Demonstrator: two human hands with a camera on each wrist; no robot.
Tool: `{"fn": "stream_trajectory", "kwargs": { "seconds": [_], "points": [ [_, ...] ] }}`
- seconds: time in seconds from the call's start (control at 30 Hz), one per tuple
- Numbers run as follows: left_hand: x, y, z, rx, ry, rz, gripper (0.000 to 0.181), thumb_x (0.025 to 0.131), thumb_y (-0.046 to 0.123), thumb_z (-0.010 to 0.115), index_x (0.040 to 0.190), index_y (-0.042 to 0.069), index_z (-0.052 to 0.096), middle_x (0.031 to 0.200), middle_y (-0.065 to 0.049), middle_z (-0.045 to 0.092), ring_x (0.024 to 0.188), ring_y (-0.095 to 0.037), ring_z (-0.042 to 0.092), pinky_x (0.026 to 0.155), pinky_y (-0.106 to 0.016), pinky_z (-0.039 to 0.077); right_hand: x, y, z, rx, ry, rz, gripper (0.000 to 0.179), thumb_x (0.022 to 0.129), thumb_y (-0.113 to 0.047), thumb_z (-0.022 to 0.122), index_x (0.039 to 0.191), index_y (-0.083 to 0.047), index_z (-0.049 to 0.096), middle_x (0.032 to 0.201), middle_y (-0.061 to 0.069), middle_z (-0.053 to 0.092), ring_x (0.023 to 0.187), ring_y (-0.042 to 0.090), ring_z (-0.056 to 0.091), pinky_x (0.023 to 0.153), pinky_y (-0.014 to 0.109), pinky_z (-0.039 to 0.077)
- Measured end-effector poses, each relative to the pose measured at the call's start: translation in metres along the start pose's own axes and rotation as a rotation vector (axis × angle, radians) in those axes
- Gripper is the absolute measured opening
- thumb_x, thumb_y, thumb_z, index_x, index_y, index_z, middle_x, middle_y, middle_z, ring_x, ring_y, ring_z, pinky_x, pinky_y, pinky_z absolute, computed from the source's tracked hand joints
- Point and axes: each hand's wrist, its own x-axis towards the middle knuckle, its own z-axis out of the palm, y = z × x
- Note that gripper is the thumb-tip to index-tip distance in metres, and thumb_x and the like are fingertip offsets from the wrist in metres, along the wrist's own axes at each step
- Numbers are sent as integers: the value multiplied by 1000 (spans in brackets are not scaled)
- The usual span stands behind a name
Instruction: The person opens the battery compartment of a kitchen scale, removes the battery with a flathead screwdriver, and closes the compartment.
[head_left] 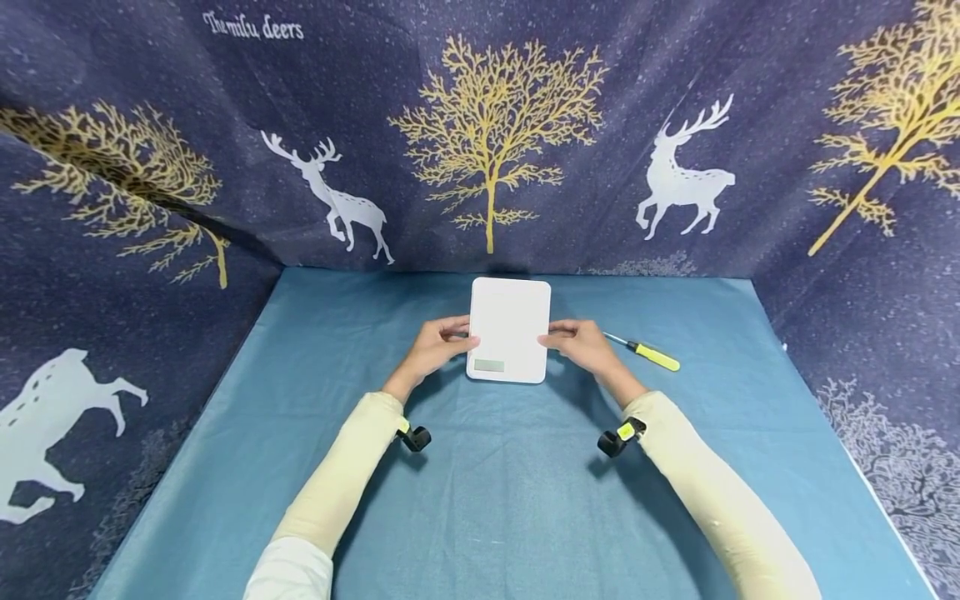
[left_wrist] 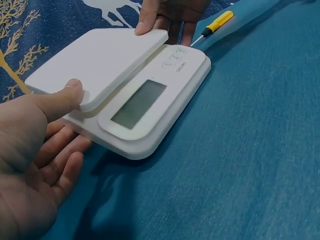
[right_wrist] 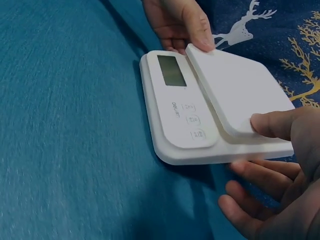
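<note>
Both hands hold a white digital kitchen scale by its two sides, over the back of the blue-covered table. My left hand grips the left edge, its thumb on the raised weighing plate and its fingers at the underside. On the opposite edge my right hand does the same, thumb on top and fingers below. The scale's grey display is blank and lies on the side nearest me, beside several printed buttons. A shadow falls on the cloth below the scale.
A screwdriver with a yellow and black handle lies right of the right hand, its shaft pointing toward that hand. Behind the table hangs a dark blue curtain printed with white deer and golden trees.
</note>
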Motion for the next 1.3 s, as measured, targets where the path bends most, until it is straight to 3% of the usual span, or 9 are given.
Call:
{"fn": "stream_trajectory", "kwargs": {
  "seconds": [0.23, 0.5, 0.9, 1.3],
  "points": [
    [1, 2, -2, 39, -31, 62, 49, 92, 21, 81, 137, 9, 67, 126, -12, 71, 109, -26, 69, 88, -36, 60, -8, -4, -14, -113, -45, -76, 62, 94, -41, 75, 141, -4, 60, 124, 16, 72, 121, 35, 64, 104, 53, 52],
    [-6, 11, -6, 36, -56, 156, 52, 90, 16, 82, 138, 5, 65, 126, -16, 71, 105, -29, 73, 86, -39, 64, -19, -10, -21, -166, -84, -183, 58, 97, -33, 74, 141, 1, 58, 123, 19, 71, 119, 37, 65, 100, 54, 55],
    [-9, 14, -9, 103, -8, 214, 59, 90, 20, 81, 143, 6, 60, 127, -13, 71, 110, -24, 72, 90, -37, 62, -23, -15, -20, -240, 4, -338, 51, 94, -29, 78, 135, -4, 62, 121, 16, 73, 112, 32, 70, 89, 51, 61],
    [-7, 17, -10, 178, 35, 292, 59, 88, 25, 83, 141, 7, 63, 124, -8, 73, 110, -19, 72, 94, -43, 60, -20, -14, -23, -284, 70, -462, 52, 92, -34, 79, 133, -5, 64, 123, 15, 73, 115, 38, 67, 99, 56, 55]
  ]
}}
